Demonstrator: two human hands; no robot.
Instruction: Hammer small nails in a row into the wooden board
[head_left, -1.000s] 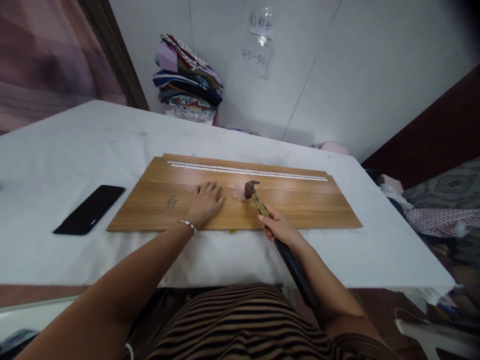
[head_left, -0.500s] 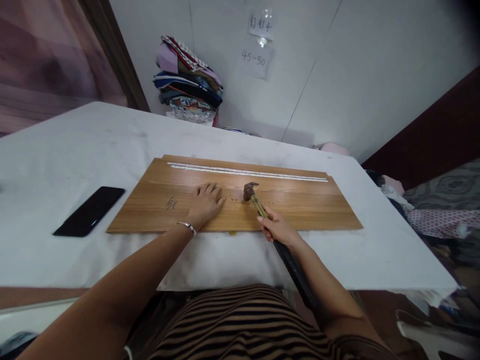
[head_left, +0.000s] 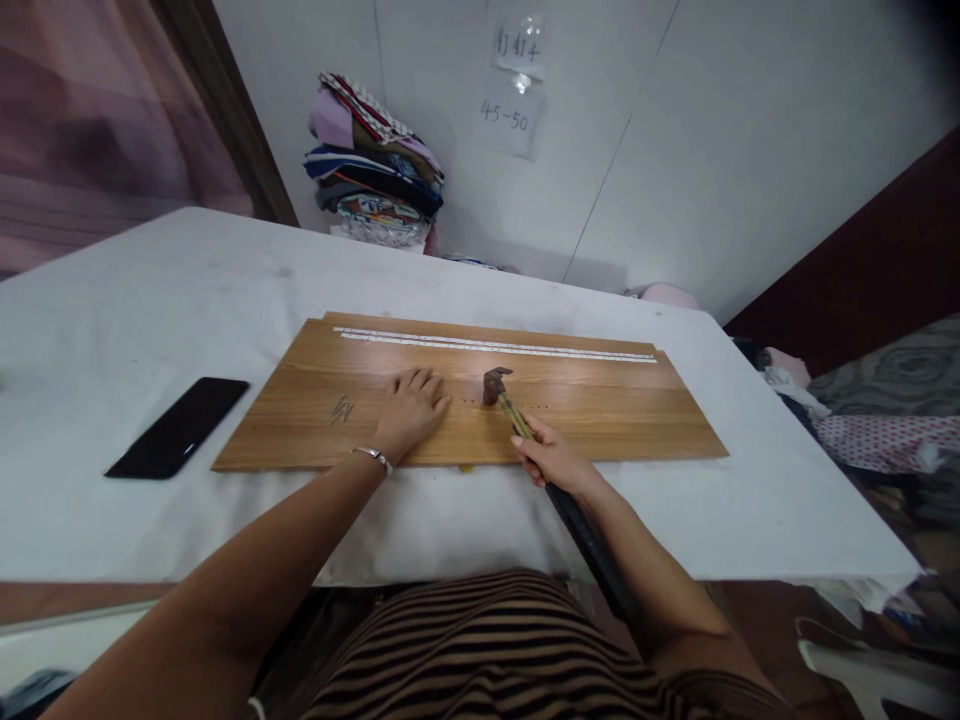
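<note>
A long wooden board (head_left: 600, 415) lies on the white table (head_left: 112, 330). My left hand (head_left: 409, 410) rests flat on the board with its fingers spread. My right hand (head_left: 555, 458) is wrapped round the handle of a hammer (head_left: 496, 385), whose rusty head sits low over a row of small nail heads (head_left: 540, 407) in the board. A few loose nails (head_left: 342, 408) lie on the board to the left of my left hand. A pale strip (head_left: 495, 344) runs along the board's far edge.
A black phone (head_left: 178, 427) lies on the table left of the board. Folded cloths (head_left: 375, 160) are stacked against the wall at the back. Paper notes (head_left: 510, 100) hang on the wall. More fabric (head_left: 885, 435) lies off the table to the right.
The hammer head has shifted slightly left along the row of nail heads. My left hand stays flat on the board.
</note>
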